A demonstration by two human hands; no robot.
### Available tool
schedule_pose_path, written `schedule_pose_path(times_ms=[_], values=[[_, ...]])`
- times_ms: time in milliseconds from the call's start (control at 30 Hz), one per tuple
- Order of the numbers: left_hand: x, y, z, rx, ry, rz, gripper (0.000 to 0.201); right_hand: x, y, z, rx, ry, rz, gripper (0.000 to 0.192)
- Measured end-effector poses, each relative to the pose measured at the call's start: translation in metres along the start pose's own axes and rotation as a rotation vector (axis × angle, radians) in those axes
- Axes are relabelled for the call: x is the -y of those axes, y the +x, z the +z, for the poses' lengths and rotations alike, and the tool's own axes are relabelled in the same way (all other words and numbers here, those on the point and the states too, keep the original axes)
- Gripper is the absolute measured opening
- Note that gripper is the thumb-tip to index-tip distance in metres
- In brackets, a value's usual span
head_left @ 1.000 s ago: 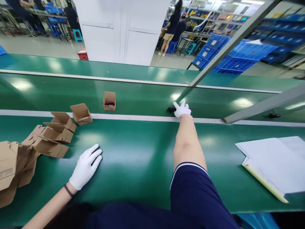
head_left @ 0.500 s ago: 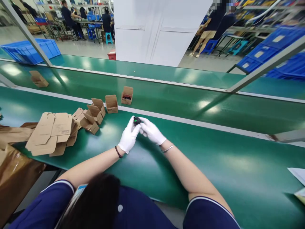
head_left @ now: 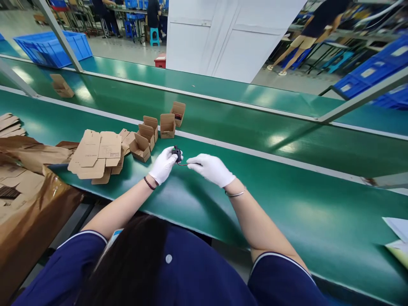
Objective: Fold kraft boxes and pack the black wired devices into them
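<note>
My left hand (head_left: pixel 163 165), in a white glove, holds a small black part (head_left: pixel 176 153) just above the green bench (head_left: pixel 223 191). A thin wire (head_left: pixel 190 164) runs from that part to my right hand (head_left: pixel 211 169), also gloved, which pinches the wire's far end. Several small open cardboard boxes (head_left: pixel 147 135) stand just left of my hands. One open box (head_left: pixel 178 113) sits on the conveyor belt behind them, with something dark and red inside.
Flat cardboard blanks (head_left: pixel 97 153) lie left of the boxes, and a brown bag (head_left: pixel 30 187) hangs off the bench's left end. Papers (head_left: pixel 397 238) rest at the far right. Another box (head_left: pixel 61 86) rides the belt at left. People work at benches in the background.
One second ago my right hand reached far out to a black part on the belt. It came back, both hands met on the part, and now the right hand draws the wire out sideways.
</note>
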State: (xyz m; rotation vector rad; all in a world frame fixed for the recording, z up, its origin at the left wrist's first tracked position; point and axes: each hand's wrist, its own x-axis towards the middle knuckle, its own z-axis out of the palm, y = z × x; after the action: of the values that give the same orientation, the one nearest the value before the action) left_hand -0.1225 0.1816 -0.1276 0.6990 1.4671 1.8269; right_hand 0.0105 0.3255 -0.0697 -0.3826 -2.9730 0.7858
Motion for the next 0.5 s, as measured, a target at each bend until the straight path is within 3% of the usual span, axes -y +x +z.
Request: schedule_pose_path(times_ms=[33, 133, 267, 400, 500], values=[[-0.002, -0.001, -0.005, 0.046, 0.052, -0.005, 0.045, 0.001, -0.001, -0.01, -0.049, -0.13, -0.013, 0.026], [-0.008, -0.008, -0.012, 0.209, 0.248, -0.022, 0.046, 0.005, 0.005, -0.029, -0.205, -0.318, -0.045, 0.031], [-0.012, -0.019, -0.007, 0.365, 0.134, -0.047, 0.067, 0.007, 0.026, -0.02, -0.272, -0.224, -0.056, 0.029], [-0.011, -0.02, -0.009, 0.28, -0.029, -0.01, 0.099, 0.004, 0.035, 0.012, -0.098, -0.1, -0.035, 0.029], [-0.006, -0.013, -0.016, 0.117, -0.016, 0.03, 0.081, 0.007, 0.024, 0.029, -0.002, -0.193, 0.011, 0.033]])
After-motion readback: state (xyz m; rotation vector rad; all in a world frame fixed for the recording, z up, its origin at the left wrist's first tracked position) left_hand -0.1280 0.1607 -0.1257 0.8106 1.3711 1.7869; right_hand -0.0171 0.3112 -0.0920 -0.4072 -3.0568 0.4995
